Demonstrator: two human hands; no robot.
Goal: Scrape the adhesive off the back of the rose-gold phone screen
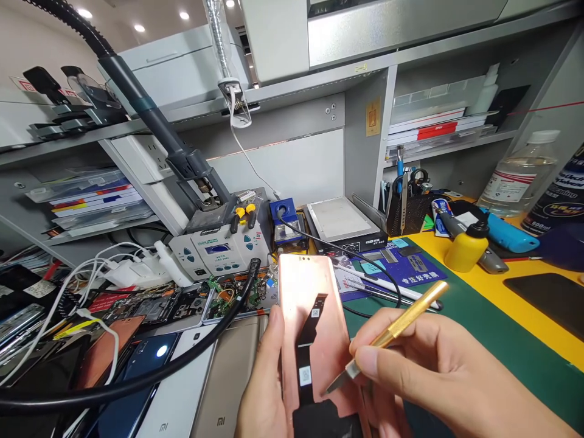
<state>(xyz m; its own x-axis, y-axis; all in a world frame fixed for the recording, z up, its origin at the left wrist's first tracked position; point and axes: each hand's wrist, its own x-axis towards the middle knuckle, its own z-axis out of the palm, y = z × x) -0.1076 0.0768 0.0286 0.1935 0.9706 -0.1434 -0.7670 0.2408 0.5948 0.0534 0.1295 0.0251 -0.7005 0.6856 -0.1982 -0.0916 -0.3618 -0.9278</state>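
Note:
My left hand (261,383) grips a copper-coloured phone screen panel (331,340), back side up, with the thumb along its left edge and fingers on the right edge. A black flex cable (306,359) with small white code labels runs up the panel from a black patch (322,423) at the bottom. Pinched in my right hand (424,359) is a gold-handled craft knife (401,322). Its blade points down and left, with the tip at the panel surface just right of the cable; whether it touches cannot be made out.
Several phones (171,383) lie at left under a thick black hose (182,371). Behind stand a rework station (219,249) and a flat heating plate (342,219). Tweezers (374,289) lie on the green mat (493,340). A yellow bottle (466,248) and a clear bottle (517,176) stand right.

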